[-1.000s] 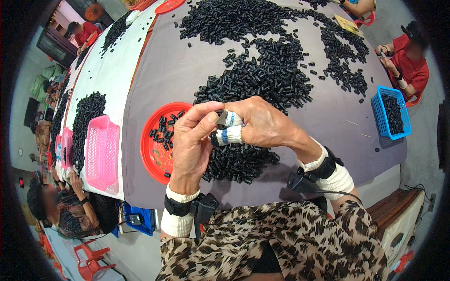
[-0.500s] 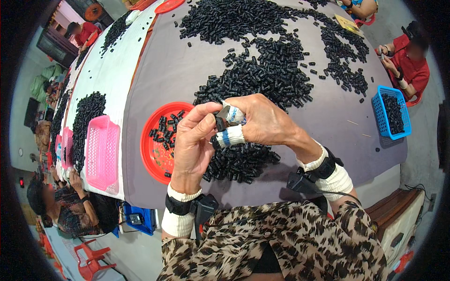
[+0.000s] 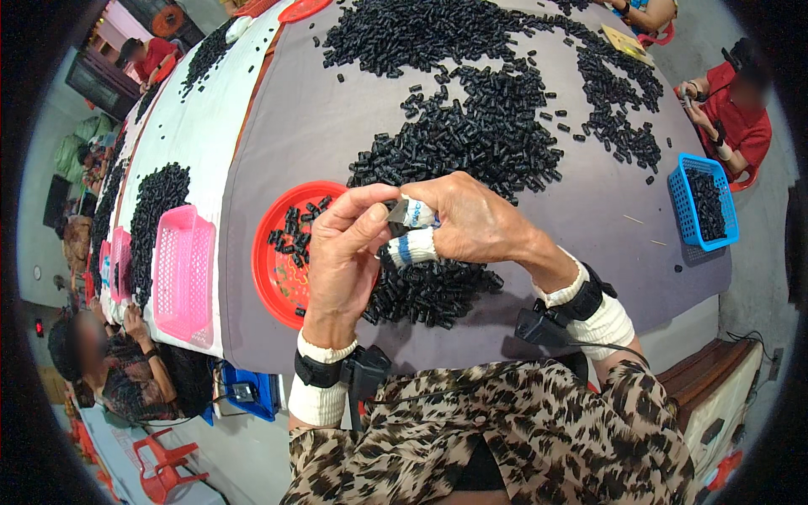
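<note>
Well, black pieces lie heaped across grey cloth above grey floor.

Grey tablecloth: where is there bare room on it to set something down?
Bare grey cloth lies beyond the red tray, left of the black pile, and between the right hand and two thin sticks. Crowded: the middle, where that pile spreads.

Grey-covered table bears parts (black, heaped).

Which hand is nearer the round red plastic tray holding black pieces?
Left. The left hand overlaps the right rim of the round red plastic tray in view; the right hand is farther right, past the left hand.
</note>
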`<move>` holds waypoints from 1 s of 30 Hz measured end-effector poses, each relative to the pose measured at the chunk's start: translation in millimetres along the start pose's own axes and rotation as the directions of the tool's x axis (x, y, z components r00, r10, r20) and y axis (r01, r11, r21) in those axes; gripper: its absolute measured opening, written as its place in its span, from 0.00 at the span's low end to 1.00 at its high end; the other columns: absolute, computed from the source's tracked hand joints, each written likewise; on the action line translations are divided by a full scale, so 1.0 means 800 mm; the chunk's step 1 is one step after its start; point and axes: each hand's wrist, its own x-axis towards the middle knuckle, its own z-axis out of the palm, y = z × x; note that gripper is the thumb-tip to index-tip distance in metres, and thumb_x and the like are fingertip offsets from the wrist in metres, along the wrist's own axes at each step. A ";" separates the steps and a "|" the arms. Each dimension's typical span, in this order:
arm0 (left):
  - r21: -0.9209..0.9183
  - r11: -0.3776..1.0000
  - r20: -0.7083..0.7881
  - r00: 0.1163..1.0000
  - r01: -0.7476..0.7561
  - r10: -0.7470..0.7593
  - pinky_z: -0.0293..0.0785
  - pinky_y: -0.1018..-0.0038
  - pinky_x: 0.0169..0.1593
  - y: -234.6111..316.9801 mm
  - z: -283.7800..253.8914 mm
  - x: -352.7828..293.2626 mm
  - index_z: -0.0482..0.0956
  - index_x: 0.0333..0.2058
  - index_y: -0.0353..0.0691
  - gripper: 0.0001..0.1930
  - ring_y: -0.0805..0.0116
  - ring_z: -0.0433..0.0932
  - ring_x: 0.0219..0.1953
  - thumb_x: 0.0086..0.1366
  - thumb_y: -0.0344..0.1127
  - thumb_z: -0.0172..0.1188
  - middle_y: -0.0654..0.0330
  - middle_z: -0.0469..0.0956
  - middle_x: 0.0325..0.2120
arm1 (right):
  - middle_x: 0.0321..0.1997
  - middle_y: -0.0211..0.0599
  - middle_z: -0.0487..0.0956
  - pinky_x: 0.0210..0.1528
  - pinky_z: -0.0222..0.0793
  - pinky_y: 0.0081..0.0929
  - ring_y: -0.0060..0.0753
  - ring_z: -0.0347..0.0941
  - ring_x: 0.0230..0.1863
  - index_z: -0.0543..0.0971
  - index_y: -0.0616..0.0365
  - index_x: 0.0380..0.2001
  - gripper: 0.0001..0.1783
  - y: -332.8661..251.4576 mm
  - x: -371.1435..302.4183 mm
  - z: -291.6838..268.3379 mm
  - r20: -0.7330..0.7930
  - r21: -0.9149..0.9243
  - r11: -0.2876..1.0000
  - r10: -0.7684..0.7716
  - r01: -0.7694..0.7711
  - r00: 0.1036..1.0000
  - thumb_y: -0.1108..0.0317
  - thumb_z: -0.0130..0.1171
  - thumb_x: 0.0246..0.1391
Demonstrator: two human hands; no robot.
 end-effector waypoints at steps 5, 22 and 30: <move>0.338 0.940 -0.268 0.952 -0.052 0.149 0.70 0.84 0.33 0.013 -0.048 -0.004 0.76 0.39 0.33 0.09 0.82 0.71 0.26 0.58 0.27 0.56 0.65 0.76 0.28 | 0.20 0.40 0.74 0.27 0.65 0.30 0.33 0.70 0.21 0.73 0.62 0.28 0.18 0.018 -0.008 -0.007 -0.080 -0.037 0.999 0.033 -0.036 0.996 0.57 0.61 0.45; 0.994 0.074 0.072 0.989 -0.082 0.128 0.70 0.69 0.34 -0.099 -0.042 0.029 0.77 0.29 0.33 0.10 0.61 0.74 0.28 0.51 0.34 0.61 0.54 0.73 0.24 | 0.17 0.23 0.65 0.22 0.55 0.21 0.15 0.57 0.20 0.69 0.59 0.25 0.06 0.062 -0.056 -0.035 -0.232 0.127 0.963 0.260 -0.236 0.937 0.68 0.51 0.50; 0.965 -0.197 0.196 0.975 -0.172 0.109 0.68 0.62 0.39 -0.133 -0.041 0.045 0.76 0.29 0.34 0.10 0.51 0.71 0.35 0.51 0.35 0.61 0.51 0.72 0.27 | 0.17 0.23 0.65 0.22 0.55 0.22 0.16 0.57 0.20 0.69 0.58 0.24 0.07 0.063 -0.064 -0.034 -0.225 0.178 0.938 0.334 -0.299 0.915 0.67 0.53 0.48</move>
